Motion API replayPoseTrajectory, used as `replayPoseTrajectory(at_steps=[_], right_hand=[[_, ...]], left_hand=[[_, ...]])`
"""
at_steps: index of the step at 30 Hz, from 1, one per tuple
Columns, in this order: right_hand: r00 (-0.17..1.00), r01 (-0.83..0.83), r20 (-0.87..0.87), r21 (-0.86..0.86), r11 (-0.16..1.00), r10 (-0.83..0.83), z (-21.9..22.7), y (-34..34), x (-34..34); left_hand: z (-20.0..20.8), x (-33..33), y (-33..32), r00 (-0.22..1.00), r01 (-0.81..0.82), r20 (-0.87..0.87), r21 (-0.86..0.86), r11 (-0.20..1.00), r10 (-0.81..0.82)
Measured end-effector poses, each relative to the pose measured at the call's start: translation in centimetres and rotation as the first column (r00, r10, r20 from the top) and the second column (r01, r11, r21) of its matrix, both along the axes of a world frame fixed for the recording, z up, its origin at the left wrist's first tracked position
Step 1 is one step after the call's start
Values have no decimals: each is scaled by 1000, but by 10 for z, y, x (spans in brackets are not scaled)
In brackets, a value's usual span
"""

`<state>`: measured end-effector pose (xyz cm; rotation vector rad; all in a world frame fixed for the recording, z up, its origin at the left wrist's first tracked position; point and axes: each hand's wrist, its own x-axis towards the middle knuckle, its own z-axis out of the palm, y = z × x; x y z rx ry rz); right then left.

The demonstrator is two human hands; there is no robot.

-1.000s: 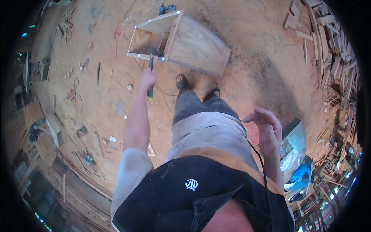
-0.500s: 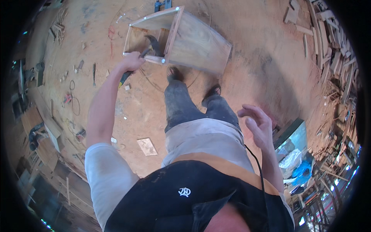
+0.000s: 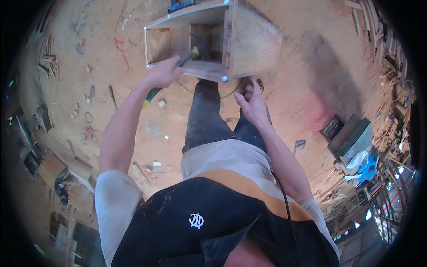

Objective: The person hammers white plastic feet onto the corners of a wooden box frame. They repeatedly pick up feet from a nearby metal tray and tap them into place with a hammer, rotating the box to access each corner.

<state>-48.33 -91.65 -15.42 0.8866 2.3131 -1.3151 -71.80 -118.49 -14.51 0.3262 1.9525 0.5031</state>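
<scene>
My left hand (image 3: 164, 72) is closed round the handle of a hammer (image 3: 185, 59). The hammer's dark, blurred head is over the open compartments of a wooden cabinet (image 3: 253, 48), which lies on the ground by my feet. White round caps mark the corners of its frame. My right hand (image 3: 251, 104) is just short of the cabinet's near edge, in front of my right leg; its fingers are partly spread and nothing shows in them. A tool with a green and yellow handle (image 3: 151, 97) is below my left hand, on the ground.
Beyond the cabinet lies a blue power tool (image 3: 179, 5). A thin dark tool (image 3: 112, 95) and a red cable (image 3: 119, 43) are on the dirt floor at left. Timber offcuts (image 3: 376, 38) pile up far right, above a box with blue plastic (image 3: 367, 169).
My right hand has come up and inward from beside my right thigh toward the cabinet. The hammer in my left hand has shifted right over the opening. The cabinet now appears larger in view.
</scene>
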Motion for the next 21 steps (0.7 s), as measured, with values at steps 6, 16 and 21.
replayPoseTrajectory(at_steps=[6,16,21], right_hand=[[611,-599,-143,560,573,779,-32,-46,-32],[430,-617,-6,728,299,903,-90,-62,-58],[430,-603,-15,739,300,903,-95,-63,-63]], left_hand=[[-31,-11,-85,807,-578,-154,-8,816,570],[-103,25,-92,939,-340,-109,-139,930,327],[-145,-7,-102,960,-252,-168,-151,956,226]])
